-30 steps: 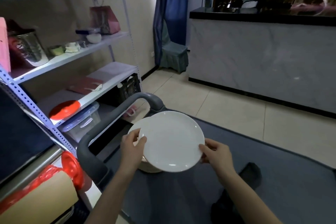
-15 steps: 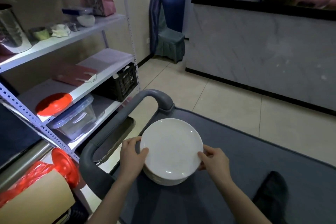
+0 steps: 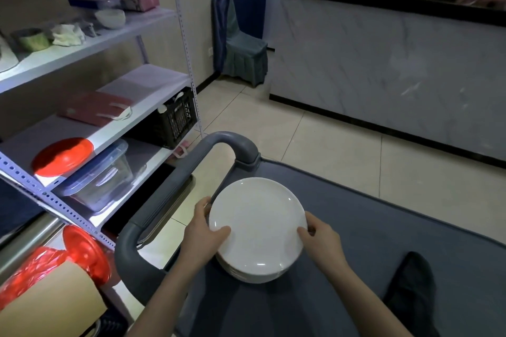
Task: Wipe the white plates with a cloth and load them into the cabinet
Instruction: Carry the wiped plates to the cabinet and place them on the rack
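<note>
White plate, top of a stack of plates, near the handle end of a grey cart deck. The left hand grips the plate's left rim, thumb laid on the upper face and fingers curled under the edge. The right hand grips the right rim in the same way, thumb on top. The plate sits offset toward the far side of the stack; whether it rests on the plate beneath or is raised just clear cannot be told. Several rims show at the stack's near edge, too close together to count.

Edges and room: the stack stands just inside the deck's left edge, beside 1 grey tubular handle that loops up along that side. To the right the deck runs open to 1 dark cloth, lying well apart from the plates. Left of the handle stands a metal shelving rack, with a narrow strip of tiled floor between. On the rack: 1 red lid, 1 clear lidded container, 1 black crate. Beyond the cart, open floor reaches a marble-fronted counter.
</note>
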The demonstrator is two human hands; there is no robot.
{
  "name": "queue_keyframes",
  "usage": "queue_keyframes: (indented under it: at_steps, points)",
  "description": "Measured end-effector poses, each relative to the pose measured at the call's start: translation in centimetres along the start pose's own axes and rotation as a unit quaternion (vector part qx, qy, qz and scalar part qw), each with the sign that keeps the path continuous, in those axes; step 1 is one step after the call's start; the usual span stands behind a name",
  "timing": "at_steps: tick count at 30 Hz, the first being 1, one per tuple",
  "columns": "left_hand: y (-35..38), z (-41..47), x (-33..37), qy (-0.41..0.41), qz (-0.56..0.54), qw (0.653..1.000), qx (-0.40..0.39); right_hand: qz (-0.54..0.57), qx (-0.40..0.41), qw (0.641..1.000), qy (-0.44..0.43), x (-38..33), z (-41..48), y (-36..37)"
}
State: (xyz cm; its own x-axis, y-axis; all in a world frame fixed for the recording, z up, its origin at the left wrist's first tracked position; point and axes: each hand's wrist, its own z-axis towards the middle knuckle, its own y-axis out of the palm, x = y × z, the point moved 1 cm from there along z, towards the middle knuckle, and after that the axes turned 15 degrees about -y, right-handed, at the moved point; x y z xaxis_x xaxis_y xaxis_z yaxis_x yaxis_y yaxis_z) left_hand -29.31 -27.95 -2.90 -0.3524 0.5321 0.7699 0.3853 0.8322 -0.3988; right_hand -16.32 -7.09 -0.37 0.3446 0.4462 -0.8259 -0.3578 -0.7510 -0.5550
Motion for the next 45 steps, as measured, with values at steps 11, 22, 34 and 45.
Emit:
queue_keyframes:
  at_steps: [11,22,34,45]
  points:
    - [1.5,-0.8,-0.4,-0.012,-0.11,0.992,-0.059,0.031,0.032,0.998,0.049,-0.7,0.6,1.2]
    - [2.4,0.0,-0.7,-0.046,-0.205,0.978,-0.01,0.156,0.08,0.984,0.033,-0.7,0.2,2.2]
    - [-0.4,-0.8,0.3,-0.016,-0.253,0.966,0.053,0.163,0.068,0.983,-0.038,-3.1,1.2,4.1]
    - [-8.3,-7.9,-0.7,0.028,-0.316,0.924,0.213,0.26,-0.086,0.939,-0.206,-9.9,-0.1,6.3]
